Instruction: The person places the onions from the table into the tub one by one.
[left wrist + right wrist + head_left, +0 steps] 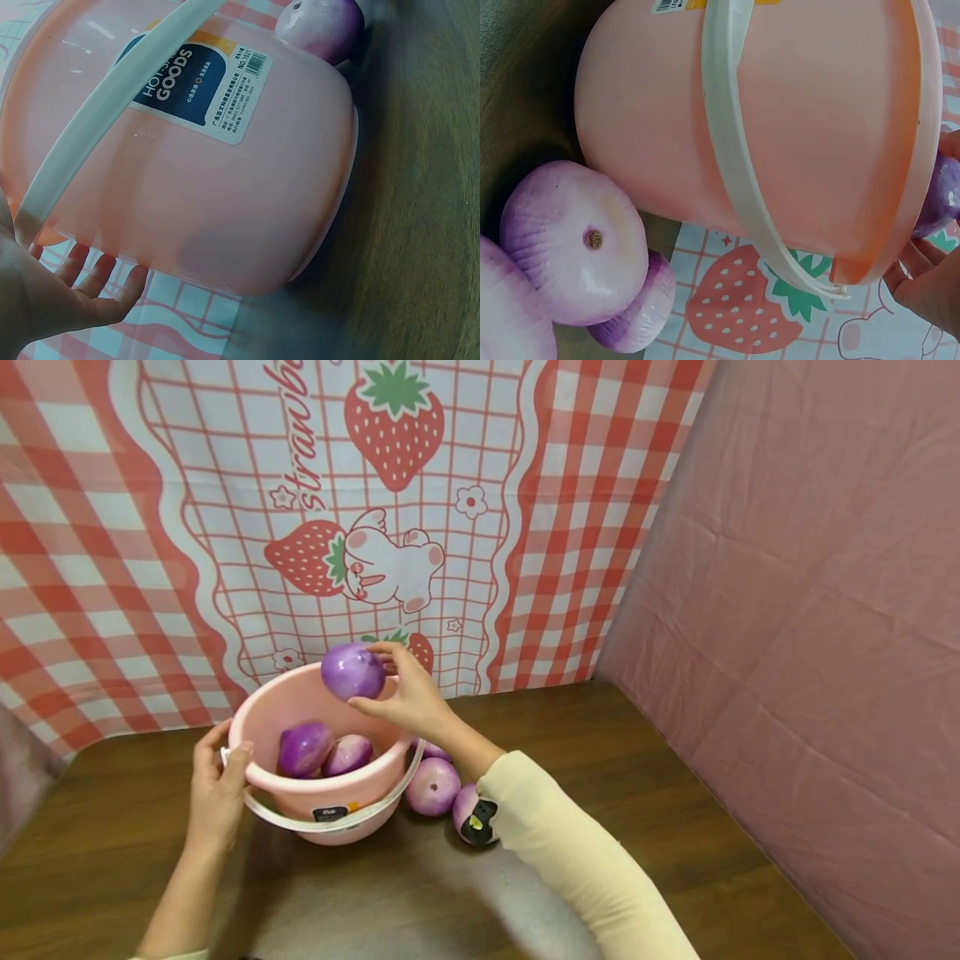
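Observation:
A pink plastic bucket (300, 797) with a white handle (90, 112) stands on the table. My left hand (213, 785) grips its left rim, thumb over the edge and fingers along the outside. Above the opening, near the back right rim, my right hand (412, 697) holds a purple onion (351, 672) between thumb and fingers. Inside the bucket lie a deep purple onion (306, 748) and a paler onion (348, 754); anything under them is hidden. In the right wrist view, the bucket's rim partly covers the held onion (941, 199).
Outside the bucket, on its right, sit a pale purple onion (574, 244), another onion (634, 307) partly behind it, and a third onion (465, 806) beside the right sleeve (570, 852). A strawberry-print cloth (465, 568) hangs behind the wooden table (600, 760); a pink cloth (795, 610) hangs right.

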### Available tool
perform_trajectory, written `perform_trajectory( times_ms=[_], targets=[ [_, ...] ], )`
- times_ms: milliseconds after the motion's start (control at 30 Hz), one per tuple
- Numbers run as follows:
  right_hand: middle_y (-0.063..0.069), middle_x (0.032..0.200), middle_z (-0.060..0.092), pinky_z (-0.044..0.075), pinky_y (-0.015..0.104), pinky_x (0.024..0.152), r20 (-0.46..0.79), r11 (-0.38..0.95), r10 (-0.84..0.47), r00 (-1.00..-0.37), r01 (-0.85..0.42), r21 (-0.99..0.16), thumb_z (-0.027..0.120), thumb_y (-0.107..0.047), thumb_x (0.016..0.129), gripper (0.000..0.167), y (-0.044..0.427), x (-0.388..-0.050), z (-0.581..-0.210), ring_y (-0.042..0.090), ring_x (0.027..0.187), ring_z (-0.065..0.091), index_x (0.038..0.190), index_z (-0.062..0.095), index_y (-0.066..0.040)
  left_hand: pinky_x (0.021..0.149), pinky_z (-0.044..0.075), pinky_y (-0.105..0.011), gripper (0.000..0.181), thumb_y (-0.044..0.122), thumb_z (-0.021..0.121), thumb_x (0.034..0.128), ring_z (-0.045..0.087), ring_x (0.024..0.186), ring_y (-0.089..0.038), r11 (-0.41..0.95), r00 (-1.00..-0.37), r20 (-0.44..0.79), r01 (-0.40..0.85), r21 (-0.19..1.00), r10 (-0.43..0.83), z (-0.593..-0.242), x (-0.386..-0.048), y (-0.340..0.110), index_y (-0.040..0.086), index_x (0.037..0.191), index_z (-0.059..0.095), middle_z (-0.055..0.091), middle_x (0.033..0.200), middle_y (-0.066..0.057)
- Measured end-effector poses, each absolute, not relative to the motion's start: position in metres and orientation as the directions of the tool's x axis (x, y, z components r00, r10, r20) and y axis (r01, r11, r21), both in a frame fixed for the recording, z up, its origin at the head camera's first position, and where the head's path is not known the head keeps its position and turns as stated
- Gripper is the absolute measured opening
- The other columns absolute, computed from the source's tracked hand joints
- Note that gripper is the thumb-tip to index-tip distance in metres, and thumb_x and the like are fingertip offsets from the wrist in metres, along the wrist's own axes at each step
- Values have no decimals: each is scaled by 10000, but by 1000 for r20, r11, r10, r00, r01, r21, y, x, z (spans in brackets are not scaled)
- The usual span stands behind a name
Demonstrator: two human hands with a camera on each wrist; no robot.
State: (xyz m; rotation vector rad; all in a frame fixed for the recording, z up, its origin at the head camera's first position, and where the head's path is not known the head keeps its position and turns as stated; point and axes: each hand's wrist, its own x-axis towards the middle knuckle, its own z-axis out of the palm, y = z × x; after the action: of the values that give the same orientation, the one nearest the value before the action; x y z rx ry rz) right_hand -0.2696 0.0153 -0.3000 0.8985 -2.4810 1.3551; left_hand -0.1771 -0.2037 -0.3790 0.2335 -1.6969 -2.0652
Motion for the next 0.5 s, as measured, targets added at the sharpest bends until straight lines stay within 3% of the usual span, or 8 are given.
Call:
perform_trajectory(
  times_ms=[500],
  targets=[
    [103,1264,532,499,265,889,416,411,-434,-799,-586,-698,803,-204,727,722,1,-269,-300,245,1111,577,1321,399,-136,576,520,-118,333,95,501,930,573,734,0,-119,-880,164,240,964,-445,-379,-177,-204,260,1212,439,505,892,62]
  ],
)
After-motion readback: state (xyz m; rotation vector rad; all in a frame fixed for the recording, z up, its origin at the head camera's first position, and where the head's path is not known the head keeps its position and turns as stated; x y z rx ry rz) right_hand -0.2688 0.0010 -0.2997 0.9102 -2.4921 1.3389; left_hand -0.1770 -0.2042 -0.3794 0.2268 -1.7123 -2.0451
